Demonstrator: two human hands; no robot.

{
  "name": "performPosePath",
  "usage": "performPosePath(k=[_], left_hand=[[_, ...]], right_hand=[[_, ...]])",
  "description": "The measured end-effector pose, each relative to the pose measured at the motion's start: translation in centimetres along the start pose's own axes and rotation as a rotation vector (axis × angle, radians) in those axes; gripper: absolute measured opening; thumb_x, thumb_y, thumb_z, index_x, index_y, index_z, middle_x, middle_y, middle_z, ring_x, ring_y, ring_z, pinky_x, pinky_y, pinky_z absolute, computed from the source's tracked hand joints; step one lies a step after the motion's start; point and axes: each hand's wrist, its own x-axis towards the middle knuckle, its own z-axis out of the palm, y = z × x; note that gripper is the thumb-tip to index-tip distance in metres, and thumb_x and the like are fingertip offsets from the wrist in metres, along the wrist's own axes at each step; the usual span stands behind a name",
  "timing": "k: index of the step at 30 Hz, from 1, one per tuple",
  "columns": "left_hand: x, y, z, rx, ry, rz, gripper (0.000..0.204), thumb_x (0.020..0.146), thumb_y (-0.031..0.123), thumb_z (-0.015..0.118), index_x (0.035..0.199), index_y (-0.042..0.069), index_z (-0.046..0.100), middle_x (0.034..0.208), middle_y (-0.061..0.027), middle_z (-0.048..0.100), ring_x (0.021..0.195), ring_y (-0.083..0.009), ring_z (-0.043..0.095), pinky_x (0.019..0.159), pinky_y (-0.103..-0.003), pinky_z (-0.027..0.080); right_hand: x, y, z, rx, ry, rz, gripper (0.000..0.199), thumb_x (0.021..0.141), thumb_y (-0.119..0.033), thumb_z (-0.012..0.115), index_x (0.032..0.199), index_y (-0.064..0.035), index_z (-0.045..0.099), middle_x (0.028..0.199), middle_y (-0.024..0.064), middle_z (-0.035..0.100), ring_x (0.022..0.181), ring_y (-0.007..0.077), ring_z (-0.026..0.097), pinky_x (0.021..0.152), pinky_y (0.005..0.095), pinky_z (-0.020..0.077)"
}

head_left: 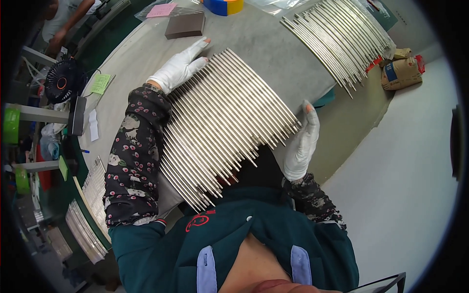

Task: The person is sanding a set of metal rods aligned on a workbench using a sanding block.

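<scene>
A wide row of thin, shiny metal rods (220,122) lies side by side on the grey table in front of me, the near ends uneven and jutting past the edge. My left hand (181,66), in a white glove with bare fingertips, rests at the row's far left corner, its fingers stretched out and apart. Beside the rod ends on the right is my right hand (303,141), gloved the same way. It stands upright with its fingers straight and holds nothing; whether its palm touches the ends I cannot tell.
Another row of rods (339,41) lies at the far right. Beyond my left hand are a dark brown block (185,25), a pink note (161,10) and a blue-yellow tape roll (223,6). A black fan (62,82) stands left; another person's arm (68,27) shows behind. A brown sack (401,73) sits right.
</scene>
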Motion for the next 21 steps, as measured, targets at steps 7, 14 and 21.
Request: performPosePath(k=[7,14,21], left_hand=[[-1.9,0.4,1.4,0.012,-0.080,0.100,0.056,0.097,0.032,0.048,0.147,0.014,0.029,0.151,-0.0123,0.030,0.139,-0.0342,0.028,0.114,-0.039,0.023],[-4.9,-0.3,-1.3,0.090,0.002,0.041,0.056,0.099,0.033,0.044,0.146,0.008,0.028,0.152,-0.0115,0.029,0.141,-0.0282,0.025,0.115,-0.035,0.019],[-6.6,-0.2,-0.2,0.149,-0.096,0.090,0.056,0.097,0.032,0.044,0.147,0.015,0.027,0.151,-0.0165,0.028,0.140,-0.0343,0.023,0.115,-0.040,0.020]], right_hand=[[-0.4,0.0,0.2,-0.009,-0.026,0.082,0.068,0.095,-0.046,0.040,0.138,0.0064,0.033,0.145,0.0199,0.034,0.137,0.0308,0.030,0.114,0.0435,0.0190],[-0.8,-2.3,-3.0,-0.240,-0.064,-0.014,0.049,0.094,-0.036,0.045,0.124,0.0027,0.046,0.128,0.0169,0.051,0.113,0.0249,0.052,0.098,0.0395,0.0401],[0.6,-6.7,-1.7,-0.130,-1.212,-0.040,0.018,0.074,-0.011,0.065,0.091,-0.0033,0.065,0.086,0.0106,0.067,0.078,0.0298,0.064,0.071,0.0378,0.0525]])
